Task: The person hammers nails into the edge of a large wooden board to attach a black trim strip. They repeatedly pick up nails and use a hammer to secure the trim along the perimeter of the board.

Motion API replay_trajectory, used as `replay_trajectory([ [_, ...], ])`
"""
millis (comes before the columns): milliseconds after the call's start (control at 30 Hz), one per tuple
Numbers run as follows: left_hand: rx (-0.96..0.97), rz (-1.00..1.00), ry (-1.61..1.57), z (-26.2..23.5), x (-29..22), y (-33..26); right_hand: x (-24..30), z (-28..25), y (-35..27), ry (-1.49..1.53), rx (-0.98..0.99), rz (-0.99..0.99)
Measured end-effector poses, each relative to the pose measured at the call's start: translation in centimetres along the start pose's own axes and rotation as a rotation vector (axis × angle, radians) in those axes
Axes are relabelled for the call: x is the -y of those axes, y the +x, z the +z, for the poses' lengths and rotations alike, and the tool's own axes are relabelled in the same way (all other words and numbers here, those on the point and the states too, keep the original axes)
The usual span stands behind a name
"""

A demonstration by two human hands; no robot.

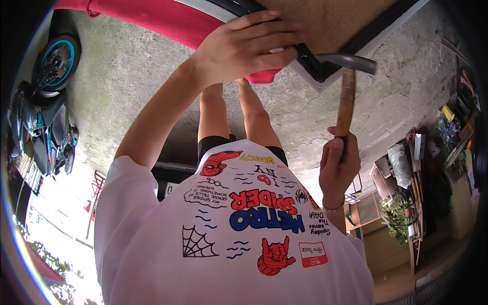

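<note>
Left hand: your left hand point(244, 48) lies flat, fingers spread and slightly curled, pressed on the black trim strip point(312, 63) at the corner of the board; it grips nothing you can close around.
Right hand: your right hand point(338, 162) is wrapped tight round the lower end of the hammer point(346, 91) handle.
Hammer: wooden handle upright, dark metal head at the far end, just right of your left fingertips and touching or nearly touching the corner of the trim; can't tell which.
Board: brown panel point(335, 20) with black edging and a pale rim, far centre-right.
Red panel: red sheet point(152, 18) runs far left, under your left wrist.
Ground: rough concrete floor point(127, 66) below.
Left side: parked scooter point(43, 112), blue-rimmed wheel.
Right side: cluttered shelves point(412, 168) with a plant.
</note>
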State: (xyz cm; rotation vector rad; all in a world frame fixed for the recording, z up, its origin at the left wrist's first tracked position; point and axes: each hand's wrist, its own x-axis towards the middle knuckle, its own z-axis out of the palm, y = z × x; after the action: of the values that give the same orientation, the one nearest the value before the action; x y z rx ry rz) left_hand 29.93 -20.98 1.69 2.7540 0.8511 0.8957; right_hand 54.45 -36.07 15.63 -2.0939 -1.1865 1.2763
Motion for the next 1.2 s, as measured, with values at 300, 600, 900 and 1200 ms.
replay_trajectory([
  [300, -0.04, 0.072, 0.099, 1.5, 0.7, -0.3, 0.5, 0.0, 0.2, -0.038, -0.043, -0.026],
  [600, -0.075, 0.063, 0.131, 1.8, 0.5, -0.4, 0.2, -0.2, 0.2, -0.012, -0.07, -0.002],
  [900, -0.079, 0.059, 0.11, 1.9, 0.6, -0.7, 0.6, 0.3, 0.1, -0.005, -0.041, -0.03],
  [1200, -0.081, 0.057, 0.092, 1.8, 0.6, -0.5, 1.8, 0.1, 0.7, 0.142, -0.121, 0.055],
])
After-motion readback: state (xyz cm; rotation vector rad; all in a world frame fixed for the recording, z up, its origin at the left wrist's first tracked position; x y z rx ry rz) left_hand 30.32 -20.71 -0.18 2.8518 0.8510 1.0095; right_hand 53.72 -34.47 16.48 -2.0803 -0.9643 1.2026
